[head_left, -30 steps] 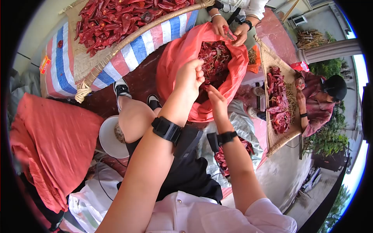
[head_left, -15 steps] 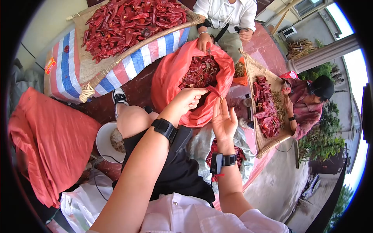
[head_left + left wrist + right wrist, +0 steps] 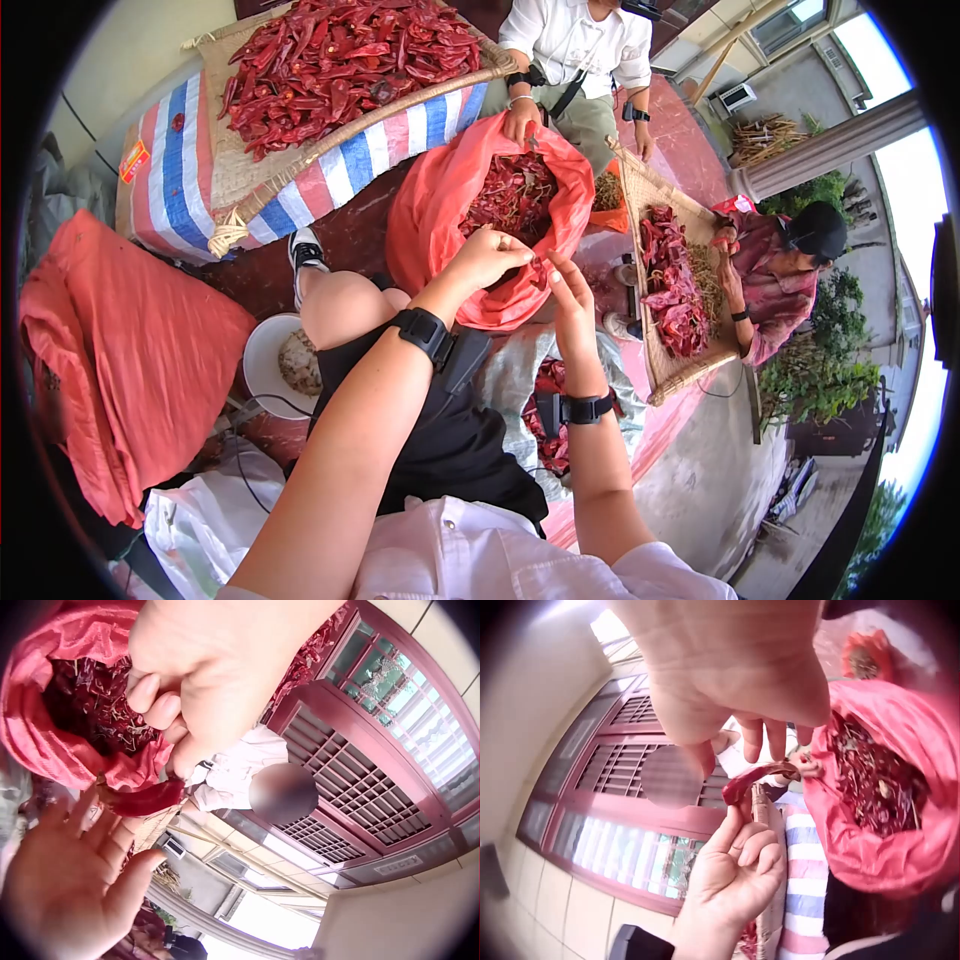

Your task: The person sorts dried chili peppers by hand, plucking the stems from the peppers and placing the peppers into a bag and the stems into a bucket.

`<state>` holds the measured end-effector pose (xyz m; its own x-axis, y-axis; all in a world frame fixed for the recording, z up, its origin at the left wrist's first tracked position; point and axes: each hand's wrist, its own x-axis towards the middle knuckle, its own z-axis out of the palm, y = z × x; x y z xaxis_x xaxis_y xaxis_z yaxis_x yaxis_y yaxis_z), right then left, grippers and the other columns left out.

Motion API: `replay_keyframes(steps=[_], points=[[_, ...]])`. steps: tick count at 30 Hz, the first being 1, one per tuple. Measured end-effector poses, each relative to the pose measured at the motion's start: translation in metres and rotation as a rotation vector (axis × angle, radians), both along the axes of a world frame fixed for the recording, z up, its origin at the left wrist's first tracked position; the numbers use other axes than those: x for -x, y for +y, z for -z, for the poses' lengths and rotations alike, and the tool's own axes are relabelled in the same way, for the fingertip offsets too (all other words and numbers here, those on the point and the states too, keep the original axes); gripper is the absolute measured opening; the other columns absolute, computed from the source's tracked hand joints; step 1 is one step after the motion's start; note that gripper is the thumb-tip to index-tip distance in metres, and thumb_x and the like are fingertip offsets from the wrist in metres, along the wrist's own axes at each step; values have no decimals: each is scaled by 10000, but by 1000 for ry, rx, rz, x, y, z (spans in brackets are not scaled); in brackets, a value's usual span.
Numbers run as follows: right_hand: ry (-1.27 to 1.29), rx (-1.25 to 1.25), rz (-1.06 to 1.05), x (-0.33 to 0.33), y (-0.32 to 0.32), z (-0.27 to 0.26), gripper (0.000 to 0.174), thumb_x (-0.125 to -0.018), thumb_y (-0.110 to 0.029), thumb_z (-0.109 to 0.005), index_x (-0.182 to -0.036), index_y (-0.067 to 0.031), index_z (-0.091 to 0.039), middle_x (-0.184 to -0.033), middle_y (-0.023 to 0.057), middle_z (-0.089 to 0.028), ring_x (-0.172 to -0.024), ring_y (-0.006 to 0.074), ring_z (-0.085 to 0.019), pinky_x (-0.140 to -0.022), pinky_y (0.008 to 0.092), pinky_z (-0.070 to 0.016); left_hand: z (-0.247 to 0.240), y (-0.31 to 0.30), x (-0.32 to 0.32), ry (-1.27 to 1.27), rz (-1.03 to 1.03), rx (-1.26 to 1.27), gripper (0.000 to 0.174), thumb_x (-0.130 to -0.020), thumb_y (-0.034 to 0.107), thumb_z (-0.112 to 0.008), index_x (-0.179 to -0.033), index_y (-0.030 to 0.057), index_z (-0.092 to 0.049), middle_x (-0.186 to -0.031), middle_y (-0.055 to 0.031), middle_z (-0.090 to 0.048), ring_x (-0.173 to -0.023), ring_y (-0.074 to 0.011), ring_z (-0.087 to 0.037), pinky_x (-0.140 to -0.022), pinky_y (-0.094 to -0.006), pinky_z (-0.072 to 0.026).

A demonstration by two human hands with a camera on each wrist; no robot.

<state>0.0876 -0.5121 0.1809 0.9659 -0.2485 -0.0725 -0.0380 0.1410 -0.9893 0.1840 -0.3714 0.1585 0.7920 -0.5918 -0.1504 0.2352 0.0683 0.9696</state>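
Note:
A dried red chili pepper (image 3: 146,801) with a pale stem hangs between my hands, close over the near rim of the red sack (image 3: 425,195). My left hand (image 3: 490,258) pinches the pepper's tip between thumb and index finger, its other fingers curled in. At the stem end is my right hand (image 3: 575,310), its fingers fairly straight and the thumb apart from them in the left wrist view. Its fingertips are right at the stem. Inside the sack lie dark dried chilies and stems (image 3: 510,190).
A woven tray heaped with red chilies (image 3: 350,65) rests on a striped cover at the left. Across the sack, a person in white (image 3: 575,45) has a hand on its rim. At right, another person sits by a tilted tray (image 3: 665,375). A white bucket (image 3: 262,365) stands beside my leg.
Both hands have drawn back from over the sack toward me. The right hand, palm up half a second ago, has turned, its fingers at the pepper. The person opposite has lowered one hand.

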Motion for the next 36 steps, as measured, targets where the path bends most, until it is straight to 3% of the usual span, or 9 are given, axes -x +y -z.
replay_keyframes(steps=[2, 8, 13, 16, 18, 21, 27, 31, 36], points=[[14, 288, -61, -6, -6, 3, 373, -848, -170, -585, -1147, 42, -516, -1010, 58, -587, -928, 107, -519, -834, 223, -388, 9, -3, 0, -20, 25, 7, 174, -809, 194, -635, -862, 28, -644, -753, 4, -612, -662, -56, -525, -599, -209, -411], [51, 433, -128, -9, -9, 8, 260, -846, -156, -576, -1013, 42, -578, -838, 25, -592, -789, 91, -504, -736, 238, -416, 3, -5, 3, -295, 19, -142, 126, -795, 142, -621, -779, 18, -630, -676, -12, -608, -614, -61, -523, -568, -227, -423], [98, 647, -8, -11, -5, 16, 178, -838, -134, -567, -880, 35, -604, -703, -6, -571, -663, 109, -501, -624, 261, -424, 1, -17, 13, -718, -202, -227, 70, -743, 76, -578, -743, 8, -594, -677, -125, -609, -613, -247, -598, -584, -333, -467], [103, 577, 142, -15, 6, 15, 175, -841, -129, -561, -807, 37, -606, -629, -18, -538, -586, 92, -473, -535, 247, -390, -3, -19, 15, -755, -248, -249, 54, -740, 65, -558, -726, 15, -571, -712, -139, -613, -680, -308, -597, -618, -374, -475], [172, 237, 157, -18, 11, 11, 178, -865, -134, -529, -745, -13, -578, -605, -40, -462, -529, 45, -359, -489, 208, -278, -3, -20, 15, -767, -273, -262, 52, -743, 64, -556, -730, 16, -567, -719, -136, -614, -690, -304, -598, -621, -371, -476], [150, -31, 133, -22, 12, 15, 196, -875, -146, -519, -721, -35, -569, -589, -48, -443, -519, 43, -335, -483, 213, -255, -3, -19, 13, -790, -311, -280, 61, -746, 76, -570, -747, 15, -567, -740, -128, -611, -690, -273, -600, -615, -343, -475], [-3, 96, 85, -24, 11, 2, 162, -872, -127, -537, -745, -32, -572, -615, -52, -465, -560, 37, -379, -523, 185, -298, 3, -18, 5, -267, -221, 170, 167, -822, 169, -586, -845, 13, -639, -780, -80, -646, -697, -132, -594, -638, -267, -456], [29, 37, -32, -21, 4, -11, 167, -875, -136, -525, -763, -23, -577, -635, -30, -497, -571, 54, -400, -550, 190, -322, -8, -13, 5, -147, -45, 181, 214, -873, 235, -541, -915, 53, -645, -707, 45, -545, -545, -4, -397, -473, -163, -313], [130, -511, -278, -20, -7, -8, 173, -868, -189, -539, -832, -20, -546, -642, 16, -460, -604, 119, -402, -573, 222, -333, -9, -14, 7, -75, 34, 361, 157, -878, 196, -522, -762, 99, -564, -654, 65, -488, -521, -8, -360, -472, -164, -279]])
